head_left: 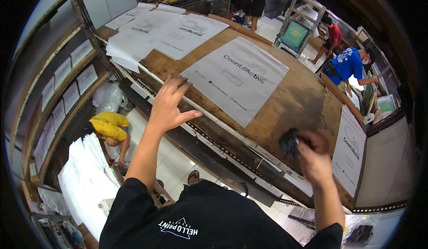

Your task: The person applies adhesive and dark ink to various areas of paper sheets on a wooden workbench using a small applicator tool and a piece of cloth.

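A white printed sheet (249, 82) lies flat on the brown wooden tabletop (307, 102) in front of me; whether it is paper or a flat bag I cannot tell. My left hand (168, 102) has its fingers spread at the sheet's near left corner, over the table's front edge; contact with the sheet is unclear. To the right of the sheet, my right hand (315, 155) grips a dark, crumpled wad (290, 143), which looks like a black rag. A dark smudged patch marks the wood beyond it. Another printed sheet (348, 151) lies at the table's right end.
More printed sheets (191, 35) overlap at the table's far left. A wooden shelf rack (33, 128) holds sheets on the left. A person in yellow (109, 126) crouches below, beside a white stack (84, 173). Other people, one in blue (350, 64), work beyond the table near a metal rack (296, 30).
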Action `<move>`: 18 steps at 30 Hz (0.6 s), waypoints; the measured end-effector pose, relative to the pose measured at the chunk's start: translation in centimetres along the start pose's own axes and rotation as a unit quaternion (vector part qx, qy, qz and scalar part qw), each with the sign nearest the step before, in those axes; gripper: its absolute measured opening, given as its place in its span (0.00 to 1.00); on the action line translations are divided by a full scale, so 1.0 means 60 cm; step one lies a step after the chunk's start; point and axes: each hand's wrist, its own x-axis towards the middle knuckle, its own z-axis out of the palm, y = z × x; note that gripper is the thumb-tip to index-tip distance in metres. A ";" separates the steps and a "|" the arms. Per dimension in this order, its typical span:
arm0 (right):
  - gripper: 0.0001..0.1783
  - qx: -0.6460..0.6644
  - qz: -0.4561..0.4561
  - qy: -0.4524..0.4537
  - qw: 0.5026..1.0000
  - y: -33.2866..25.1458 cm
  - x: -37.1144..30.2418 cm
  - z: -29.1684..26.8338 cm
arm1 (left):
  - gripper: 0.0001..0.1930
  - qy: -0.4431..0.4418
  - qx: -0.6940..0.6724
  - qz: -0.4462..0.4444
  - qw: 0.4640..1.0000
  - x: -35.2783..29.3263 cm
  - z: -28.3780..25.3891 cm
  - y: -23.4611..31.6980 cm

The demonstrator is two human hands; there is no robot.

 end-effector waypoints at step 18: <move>0.10 -0.353 -0.456 -0.170 0.799 -0.053 0.477 0.378 | 0.50 0.018 -0.005 0.013 1.000 -0.021 0.064 -0.089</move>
